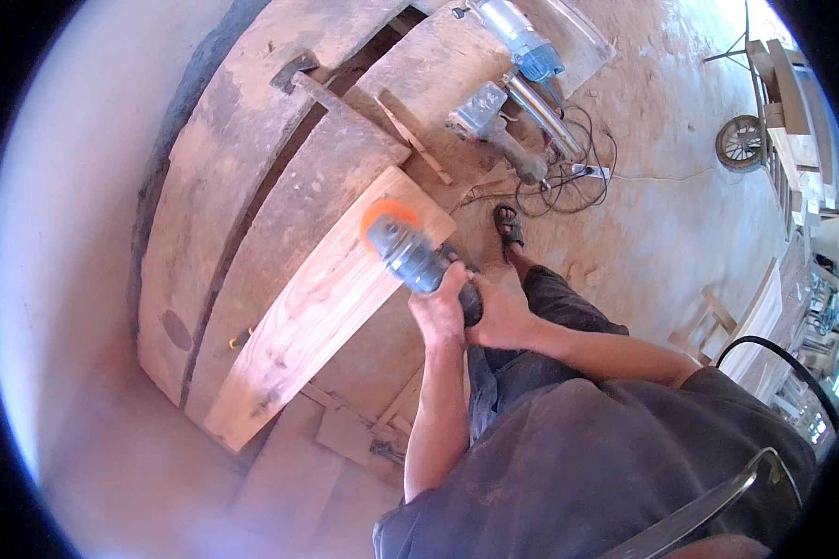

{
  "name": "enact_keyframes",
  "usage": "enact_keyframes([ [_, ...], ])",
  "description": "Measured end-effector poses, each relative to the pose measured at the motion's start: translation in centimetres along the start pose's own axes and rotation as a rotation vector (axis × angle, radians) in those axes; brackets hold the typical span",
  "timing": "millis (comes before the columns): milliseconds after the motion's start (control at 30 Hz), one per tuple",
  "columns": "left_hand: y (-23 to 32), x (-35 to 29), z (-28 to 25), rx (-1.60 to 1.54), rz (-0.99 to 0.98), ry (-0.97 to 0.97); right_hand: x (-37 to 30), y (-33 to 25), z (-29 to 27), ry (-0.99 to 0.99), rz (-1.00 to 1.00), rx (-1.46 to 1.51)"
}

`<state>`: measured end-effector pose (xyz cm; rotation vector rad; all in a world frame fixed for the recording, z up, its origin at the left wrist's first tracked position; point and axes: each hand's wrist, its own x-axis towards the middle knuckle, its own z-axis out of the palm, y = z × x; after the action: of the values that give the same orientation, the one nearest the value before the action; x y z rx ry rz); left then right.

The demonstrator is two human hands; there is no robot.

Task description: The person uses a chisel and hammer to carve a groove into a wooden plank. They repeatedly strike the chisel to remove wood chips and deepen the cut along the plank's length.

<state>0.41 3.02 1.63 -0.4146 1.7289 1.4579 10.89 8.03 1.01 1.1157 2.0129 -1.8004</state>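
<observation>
My left hand [438,306] is closed around the body of an angle grinder [414,265], and my right hand [500,315] is wrapped about its rear end, fingers curled in on both. The grinder's orange disc [389,220], blurred, is over the far end of a pale, grained wooden plank [317,312]; I can't tell whether it touches. The plank lies along the near edge of a worn, dusty workbench [182,270], whose broad top is split by a long dark slot. A tool with a yellow-and-black handle [240,339] lies beside the plank, and a thin wooden stick [418,144] rests near its far end. Past that sit power tools [480,112] with a tangle of black cord [569,182] on the dusty, reddish floor [662,102]. A pale wall [75,214] rises to my left; off to my right, a spoked wheel [739,143] stands next to stacked boards [790,102].
</observation>
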Motion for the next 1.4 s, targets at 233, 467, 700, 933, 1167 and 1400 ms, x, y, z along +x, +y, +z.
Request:
enact_keyframes([
  [233,-0.9,0.0,-3.1,-0.097,-0.027,0.066,0.3,-2.1,-0.1,-0.154,-0.051,-0.068],
  [467,0.6,0.2,0.6,0.200,0.026,-0.027,0.5,0.3,-1.2,0.024,0.021,0.069],
  [700,-1.3,1.1,-1.9,-0.006,0.049,0.042,1.4,-0.7,-0.3,-0.091,-0.047,-0.078],
  [933,-1.6,-0.4,-6.6,-0.170,0.022,0.170,1.2,-3.3,1.9,-0.319,-0.018,-0.099],
  [1167,0.2,2.8,1.7,0.154,0.086,-0.118,1.3,-0.4,-2.0,0.096,0.018,0.079],
  [1400,-0.5,1.7,-1.2,-0.075,0.035,0.015,1.9,-0.8,-0.7,-0.078,-0.031,0.025],
])
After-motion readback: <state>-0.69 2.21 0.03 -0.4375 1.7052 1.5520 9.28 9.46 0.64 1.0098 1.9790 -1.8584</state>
